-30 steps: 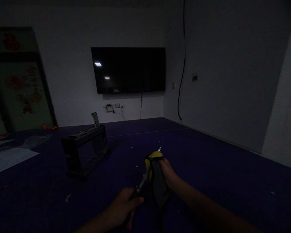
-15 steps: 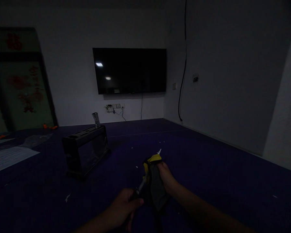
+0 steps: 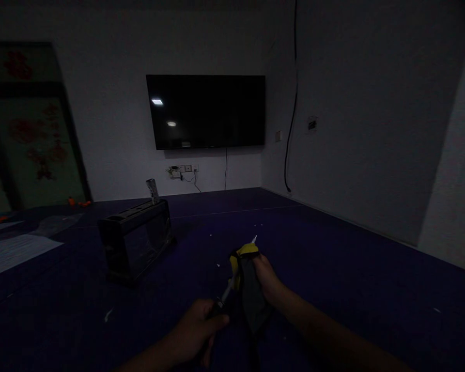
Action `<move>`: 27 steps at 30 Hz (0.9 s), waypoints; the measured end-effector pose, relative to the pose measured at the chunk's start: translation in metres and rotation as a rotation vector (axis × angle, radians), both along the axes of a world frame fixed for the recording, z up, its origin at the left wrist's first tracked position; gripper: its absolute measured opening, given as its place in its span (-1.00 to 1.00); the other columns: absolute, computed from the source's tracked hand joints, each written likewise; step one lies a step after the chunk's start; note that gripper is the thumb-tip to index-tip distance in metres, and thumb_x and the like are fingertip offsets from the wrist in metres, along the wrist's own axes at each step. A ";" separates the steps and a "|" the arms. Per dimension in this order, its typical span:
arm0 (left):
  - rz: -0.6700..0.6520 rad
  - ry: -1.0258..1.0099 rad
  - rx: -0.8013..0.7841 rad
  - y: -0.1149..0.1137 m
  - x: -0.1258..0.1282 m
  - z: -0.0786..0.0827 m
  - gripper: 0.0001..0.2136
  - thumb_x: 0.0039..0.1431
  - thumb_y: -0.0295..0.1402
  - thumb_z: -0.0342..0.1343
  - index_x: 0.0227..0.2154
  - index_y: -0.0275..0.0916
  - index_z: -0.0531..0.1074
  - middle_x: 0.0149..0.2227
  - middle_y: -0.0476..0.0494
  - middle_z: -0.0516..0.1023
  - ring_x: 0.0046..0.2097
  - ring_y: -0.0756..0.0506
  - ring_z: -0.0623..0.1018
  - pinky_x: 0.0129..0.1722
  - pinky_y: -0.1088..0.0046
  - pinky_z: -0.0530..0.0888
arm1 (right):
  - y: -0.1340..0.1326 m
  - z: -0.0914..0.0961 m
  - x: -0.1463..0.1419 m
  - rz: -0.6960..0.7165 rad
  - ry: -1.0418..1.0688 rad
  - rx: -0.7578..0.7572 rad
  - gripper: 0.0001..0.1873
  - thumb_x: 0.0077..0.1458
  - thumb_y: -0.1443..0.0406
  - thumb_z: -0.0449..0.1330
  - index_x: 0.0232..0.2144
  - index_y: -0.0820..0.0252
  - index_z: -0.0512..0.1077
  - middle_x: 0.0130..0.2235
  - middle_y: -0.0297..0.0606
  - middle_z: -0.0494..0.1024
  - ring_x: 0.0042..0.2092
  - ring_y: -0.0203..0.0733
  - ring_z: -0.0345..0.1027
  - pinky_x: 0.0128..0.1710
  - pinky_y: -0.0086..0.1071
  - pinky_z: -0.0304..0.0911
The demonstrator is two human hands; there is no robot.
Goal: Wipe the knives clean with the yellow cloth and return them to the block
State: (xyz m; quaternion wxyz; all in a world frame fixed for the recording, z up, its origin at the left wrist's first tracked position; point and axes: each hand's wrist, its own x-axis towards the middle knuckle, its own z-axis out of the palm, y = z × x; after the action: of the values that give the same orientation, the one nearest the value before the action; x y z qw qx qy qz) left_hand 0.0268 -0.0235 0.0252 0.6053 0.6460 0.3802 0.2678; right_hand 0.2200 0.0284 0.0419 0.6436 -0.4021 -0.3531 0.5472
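The room is dim. My left hand [image 3: 199,330] is closed around the dark handle of a slim knife [image 3: 225,294], whose pale blade runs up and to the right. My right hand [image 3: 267,279] grips a yellow and grey cloth [image 3: 248,281] that is folded round the blade's far part. A small pale tip [image 3: 254,239] shows just beyond the cloth. Both hands are held low over the dark blue surface [image 3: 333,268] in front of me.
A black knife block [image 3: 134,240] with one handle [image 3: 152,190] sticking up stands to the left. White sheets [image 3: 11,248] lie at the far left. A dark TV [image 3: 206,111] hangs on the wall, with sockets [image 3: 182,170] below it. Small white scraps dot the surface.
The hands, knife and cloth have barely shifted; only the view has wobbled slightly.
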 end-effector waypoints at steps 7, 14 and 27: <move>-0.008 0.031 0.020 -0.002 -0.002 0.000 -0.49 -0.23 0.17 0.14 -0.65 -0.25 0.27 -0.81 0.11 0.23 -0.79 0.08 0.22 -0.81 0.60 0.12 | 0.009 0.001 0.009 -0.108 0.003 -0.007 -0.83 -0.17 0.19 0.19 -0.52 0.19 0.41 -0.64 -0.38 0.45 -0.61 -0.22 0.34 -0.60 -0.39 0.25; -0.009 0.050 0.051 -0.001 -0.003 0.000 -0.49 -0.18 0.17 0.12 -0.67 -0.25 0.27 -0.81 0.09 0.23 -0.79 0.08 0.23 -0.80 0.61 0.10 | 0.009 -0.006 0.006 -0.095 0.005 -0.006 -0.80 -0.14 0.14 0.17 -0.47 0.14 0.40 -0.62 -0.40 0.45 -0.59 -0.19 0.35 -0.60 -0.37 0.25; 0.018 0.053 0.023 -0.002 -0.001 0.000 -0.48 -0.26 0.19 0.14 -0.63 -0.26 0.29 -0.81 0.13 0.22 -0.79 0.09 0.20 -0.82 0.62 0.11 | 0.002 -0.004 0.001 -0.049 -0.015 -0.004 -0.73 -0.15 0.10 0.19 -0.47 0.18 0.41 -0.61 -0.37 0.46 -0.59 -0.19 0.35 -0.60 -0.37 0.26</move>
State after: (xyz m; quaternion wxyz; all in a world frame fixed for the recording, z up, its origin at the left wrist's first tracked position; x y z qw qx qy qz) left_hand 0.0261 -0.0251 0.0254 0.5851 0.6563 0.3987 0.2606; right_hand 0.2214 0.0304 0.0384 0.6533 -0.4160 -0.3469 0.5290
